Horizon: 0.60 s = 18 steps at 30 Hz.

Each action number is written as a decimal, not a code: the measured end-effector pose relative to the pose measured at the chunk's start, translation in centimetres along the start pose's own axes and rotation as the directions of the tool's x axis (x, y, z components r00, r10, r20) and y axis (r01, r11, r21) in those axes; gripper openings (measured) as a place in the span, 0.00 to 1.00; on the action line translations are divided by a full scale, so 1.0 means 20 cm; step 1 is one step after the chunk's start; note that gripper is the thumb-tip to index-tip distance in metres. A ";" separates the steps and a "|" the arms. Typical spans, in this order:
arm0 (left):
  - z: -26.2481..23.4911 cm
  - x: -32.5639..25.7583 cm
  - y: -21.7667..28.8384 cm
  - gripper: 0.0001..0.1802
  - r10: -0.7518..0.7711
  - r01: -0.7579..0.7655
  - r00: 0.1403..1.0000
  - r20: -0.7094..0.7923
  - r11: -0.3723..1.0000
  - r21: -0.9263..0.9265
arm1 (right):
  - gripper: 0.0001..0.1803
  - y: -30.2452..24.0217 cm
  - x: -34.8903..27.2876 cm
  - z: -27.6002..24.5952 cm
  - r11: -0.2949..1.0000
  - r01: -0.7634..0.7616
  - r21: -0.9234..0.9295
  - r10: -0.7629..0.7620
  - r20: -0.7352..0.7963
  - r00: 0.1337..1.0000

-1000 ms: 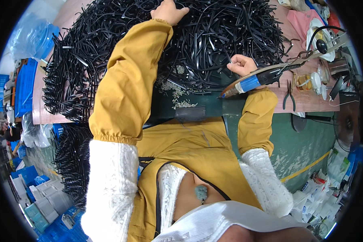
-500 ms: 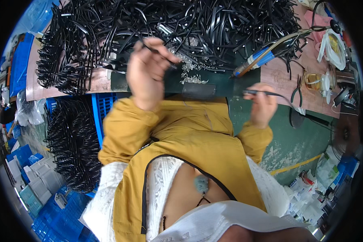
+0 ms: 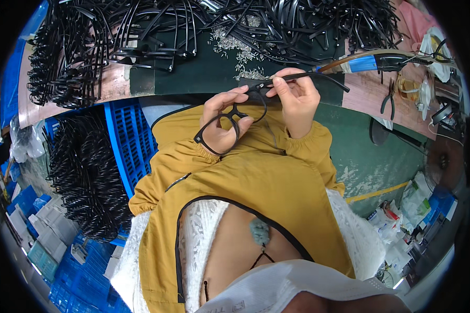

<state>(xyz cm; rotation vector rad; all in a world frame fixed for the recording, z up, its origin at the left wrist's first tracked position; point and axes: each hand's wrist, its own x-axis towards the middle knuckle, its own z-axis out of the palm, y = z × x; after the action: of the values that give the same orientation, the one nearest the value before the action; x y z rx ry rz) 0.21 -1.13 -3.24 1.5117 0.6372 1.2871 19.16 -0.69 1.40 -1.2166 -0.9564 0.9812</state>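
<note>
In front of my apron, a black eyeglass frame front (image 3: 235, 113) is held tilted in my left hand (image 3: 219, 125), its fingers closed around the bridge and rim. My right hand (image 3: 299, 104) pinches a slim black temple arm (image 3: 324, 77) between thumb and fingers. The temple's inner end meets the upper corner of the frame front; whether they are joined cannot be made out. Just beyond, small silver metal pins or screws (image 3: 249, 74) lie scattered on the dark green mat (image 3: 183, 78).
Many black temple arms (image 3: 292, 31) heap along the table's back. A blue-bodied tool (image 3: 363, 63) with a brown hose lies to the right, near pliers (image 3: 388, 99) and a small jar (image 3: 408, 88). Left of my lap, a blue basket (image 3: 128, 146) stands beside piled black frames (image 3: 86, 177).
My left hand has come down from the table and now holds a frame front. My right hand has moved leftward and up, bringing the temple arm to it.
</note>
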 end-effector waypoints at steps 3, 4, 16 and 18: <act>0.02 0.00 0.01 0.35 -0.053 0.054 0.997 -0.048 0.998 0.031 | 0.06 0.01 0.01 0.00 1.000 -0.021 -0.015 0.021 0.016 1.000; 0.03 0.00 0.02 0.35 -0.043 0.045 0.997 -0.063 0.998 0.033 | 0.05 0.02 0.01 0.00 0.999 -0.026 -0.020 0.026 0.024 0.999; 0.04 0.00 -0.01 0.31 0.074 -0.072 0.997 -0.014 0.994 0.080 | 0.03 -0.01 0.02 0.02 0.974 0.078 -0.211 -0.076 0.017 0.997; 0.04 0.01 0.00 0.31 0.060 -0.058 0.998 -0.020 0.995 0.083 | 0.02 0.00 0.01 0.03 0.935 0.134 -0.327 -0.124 0.052 0.991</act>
<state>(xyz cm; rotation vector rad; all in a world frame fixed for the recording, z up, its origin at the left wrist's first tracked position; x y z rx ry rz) 1.00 -1.33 -3.05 1.5951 0.6717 1.3384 18.62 -0.37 1.44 -1.3986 -1.2454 0.7553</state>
